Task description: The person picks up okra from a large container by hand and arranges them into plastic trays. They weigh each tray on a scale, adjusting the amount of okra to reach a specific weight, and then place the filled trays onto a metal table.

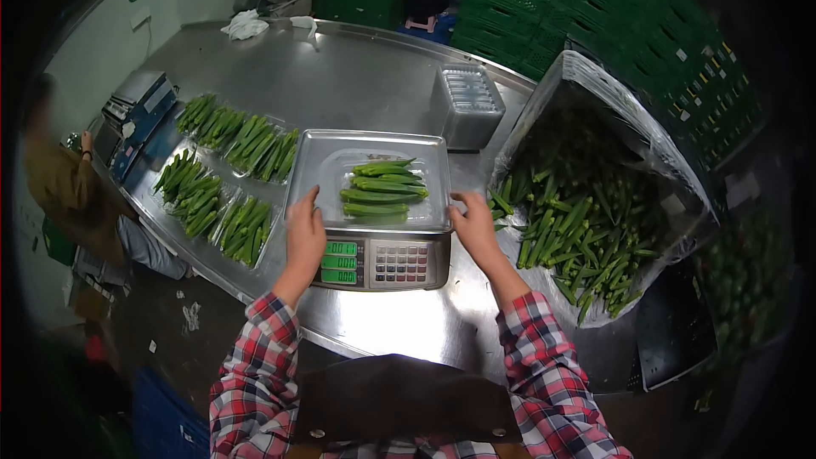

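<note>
Several green okra pods (384, 189) lie side by side in a clear tray on the metal pan (316, 153) of a digital scale (395, 263). The scale's green display shows -0.011 on its top line. My left hand (306, 225) is at the pan's left edge, fingers apart and slightly blurred. At the right edge of the pan is my right hand (473, 219), its fingers apart and near or touching the rim. Neither hand has anything visible wrapped in its fingers.
Filled okra packs (246, 140) stand left of the scale on the steel table (357, 59). Stacked clear trays (469, 102) are behind it, right. A lined crate (586, 68) spills loose okra (586, 221) at the right. Another person (76, 187) is at the far left; green crates (501, 13) stand behind.
</note>
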Action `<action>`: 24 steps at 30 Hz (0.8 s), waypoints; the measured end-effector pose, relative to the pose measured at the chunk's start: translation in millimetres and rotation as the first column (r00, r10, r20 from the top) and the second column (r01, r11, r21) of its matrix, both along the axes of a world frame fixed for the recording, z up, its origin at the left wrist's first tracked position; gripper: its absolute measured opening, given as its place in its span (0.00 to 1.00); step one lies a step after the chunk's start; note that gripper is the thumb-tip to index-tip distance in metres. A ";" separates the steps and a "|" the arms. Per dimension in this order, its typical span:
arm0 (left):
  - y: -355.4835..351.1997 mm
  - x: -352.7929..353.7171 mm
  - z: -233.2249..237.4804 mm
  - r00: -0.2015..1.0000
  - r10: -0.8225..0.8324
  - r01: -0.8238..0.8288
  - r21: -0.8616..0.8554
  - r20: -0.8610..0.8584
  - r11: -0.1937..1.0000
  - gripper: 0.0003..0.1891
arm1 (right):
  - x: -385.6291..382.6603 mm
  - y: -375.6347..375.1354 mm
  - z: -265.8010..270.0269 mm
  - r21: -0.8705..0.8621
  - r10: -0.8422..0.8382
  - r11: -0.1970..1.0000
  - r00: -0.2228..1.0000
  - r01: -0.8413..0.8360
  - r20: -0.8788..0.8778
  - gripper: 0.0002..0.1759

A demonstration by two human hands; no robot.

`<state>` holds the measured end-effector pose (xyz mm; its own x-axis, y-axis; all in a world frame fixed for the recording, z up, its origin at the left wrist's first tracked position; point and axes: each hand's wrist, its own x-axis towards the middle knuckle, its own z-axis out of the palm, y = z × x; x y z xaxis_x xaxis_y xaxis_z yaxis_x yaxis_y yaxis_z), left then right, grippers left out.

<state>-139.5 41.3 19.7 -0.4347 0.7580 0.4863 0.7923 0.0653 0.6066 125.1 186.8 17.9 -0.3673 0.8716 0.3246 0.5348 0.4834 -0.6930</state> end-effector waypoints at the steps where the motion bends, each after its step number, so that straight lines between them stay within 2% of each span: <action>1: -9.8 -1.5 -5.4 1.000 0.016 -0.013 0.108 -0.024 0.994 0.18 | 9.9 -3.7 -2.6 0.034 -0.012 0.999 0.999 0.013 -0.036 0.15; 2: -21.9 3.3 -4.2 0.988 0.011 -0.025 0.089 0.155 0.996 0.18 | 20.2 -8.7 -4.3 0.025 -0.018 1.000 0.998 0.020 -0.053 0.14; 4: -52.0 15.5 0.6 0.873 0.015 -0.044 0.047 0.487 0.998 0.16 | 42.2 -20.9 -10.1 0.001 -0.031 1.000 0.995 0.031 -0.092 0.12; 5: -63.7 17.4 -16.5 0.841 -0.011 -0.044 0.089 0.541 0.995 0.15 | 54.7 -25.8 -16.7 -0.001 -0.042 0.999 0.997 0.042 -0.060 0.12; 8: -95.3 29.4 -46.4 0.882 -0.052 0.007 0.097 0.468 0.995 0.15 | 86.3 -45.3 -35.3 -0.109 -0.112 0.988 0.994 0.110 -0.015 0.12; 9: -107.0 37.0 -48.4 0.822 0.002 0.005 -0.010 0.570 1.000 0.14 | 91.3 -50.3 -39.4 -0.159 -0.146 0.977 0.989 0.143 -0.006 0.12; 12: -125.2 47.5 -62.2 0.731 0.032 0.089 -0.142 0.682 0.986 0.15 | 93.3 -57.5 -40.8 -0.338 -0.173 0.929 0.984 0.153 -0.031 0.13; 14: -126.0 45.7 -66.4 0.771 0.005 0.074 -0.098 0.637 0.992 0.14 | 86.3 -53.7 -37.9 -0.290 -0.127 0.950 0.991 0.112 -0.036 0.14; 16: -113.4 31.8 -48.1 0.839 0.009 0.048 -0.091 0.544 0.995 0.14 | 68.1 -45.6 -19.2 -0.252 -0.059 0.967 0.997 0.043 -0.058 0.14; 17: -104.6 27.2 -34.8 0.790 -0.015 0.056 -0.047 0.613 0.997 0.13 | 59.5 -43.6 -10.5 -0.220 -0.041 0.975 0.997 0.025 -0.071 0.13; 19: -90.2 13.8 -11.8 0.923 -0.055 0.076 -0.041 0.381 0.996 0.13 | 42.6 -38.4 -0.2 -0.259 -0.025 0.966 0.995 -0.002 -0.100 0.13; 21: -66.3 1.3 2.2 0.977 -0.111 0.115 -0.013 0.182 0.993 0.14 | 24.0 -33.3 11.3 -0.270 -0.008 0.962 0.992 -0.026 -0.123 0.11; 24: -19.6 -8.7 20.9 0.980 -0.196 0.197 0.006 -0.026 0.980 0.16 | -1.6 -22.2 10.7 0.004 0.093 0.996 0.995 -0.093 -0.031 0.10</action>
<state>-148.3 21.6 40.6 -0.2650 0.8234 0.5017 0.8044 -0.0981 0.5859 123.5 164.5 28.6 -0.4365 0.8334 0.3390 0.4659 0.5317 -0.7073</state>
